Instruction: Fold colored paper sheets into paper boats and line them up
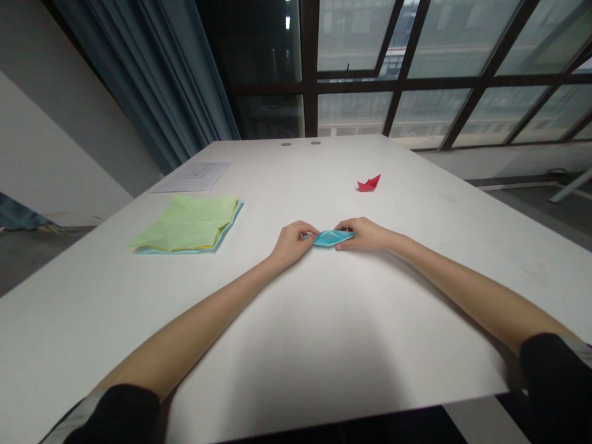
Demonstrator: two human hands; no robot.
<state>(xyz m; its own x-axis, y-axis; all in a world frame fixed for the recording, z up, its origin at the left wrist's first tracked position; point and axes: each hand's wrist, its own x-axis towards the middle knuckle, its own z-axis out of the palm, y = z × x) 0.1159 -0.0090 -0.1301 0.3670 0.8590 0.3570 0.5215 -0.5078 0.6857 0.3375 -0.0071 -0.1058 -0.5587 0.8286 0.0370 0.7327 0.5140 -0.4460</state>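
Observation:
Between my two hands is a small light-blue folded paper boat [330, 238], low over the middle of the table. My left hand [296, 240] pinches its left tip between thumb and fingers. At the opposite tip, my right hand [363, 234] is closed on the paper, thumb below and fingers above. The fingers cover both ends of the boat. Farther back and to the right, a red folded paper boat [369, 184] stands on the table, apart from both hands.
A stack of green, yellow and blue paper sheets [185, 223] lies to the left on the white table [296, 320]. Behind it is a printed sheet [197, 176]. Two round discs [286, 144] sit near the far edge, before the windows. A blue curtain [152, 74] hangs at the left.

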